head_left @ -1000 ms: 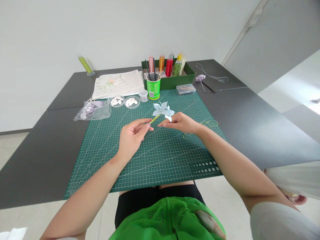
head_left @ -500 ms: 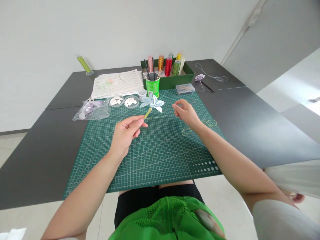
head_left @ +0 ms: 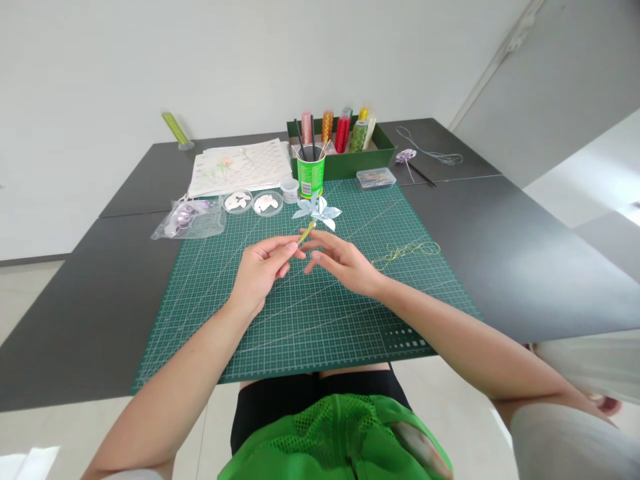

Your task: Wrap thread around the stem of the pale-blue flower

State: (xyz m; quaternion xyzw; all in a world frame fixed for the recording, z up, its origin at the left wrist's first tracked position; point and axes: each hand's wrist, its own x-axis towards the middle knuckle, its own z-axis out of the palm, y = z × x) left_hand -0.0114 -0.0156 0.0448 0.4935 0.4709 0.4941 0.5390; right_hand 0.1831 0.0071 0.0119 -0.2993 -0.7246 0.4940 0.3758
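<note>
Between its thumb and fingers, my left hand [head_left: 263, 270] pinches the yellow-green stem of a pale blue flower [head_left: 318, 212]. The flower points away from me, its petals spread above the green cutting mat [head_left: 300, 320]. My right hand [head_left: 345, 261] is just right of the stem, fingers apart and stretched toward it; whether a fingertip touches the stem is hard to tell. A loose tangle of yellow-green thread [head_left: 413, 250] lies on the mat beyond my right wrist.
Behind the flower stands a green can [head_left: 311, 177] with sticks. A green box [head_left: 350, 162] holds thread spools. Two dishes of white pieces [head_left: 267, 204], a plastic bag [head_left: 190, 220], paper sheets [head_left: 240, 167] and a clear case [head_left: 376, 179] lie around the mat's far edge.
My right hand has moved left to the flower's stem, and its fingers have spread. My left hand still pinches the stem, slightly further right in view.
</note>
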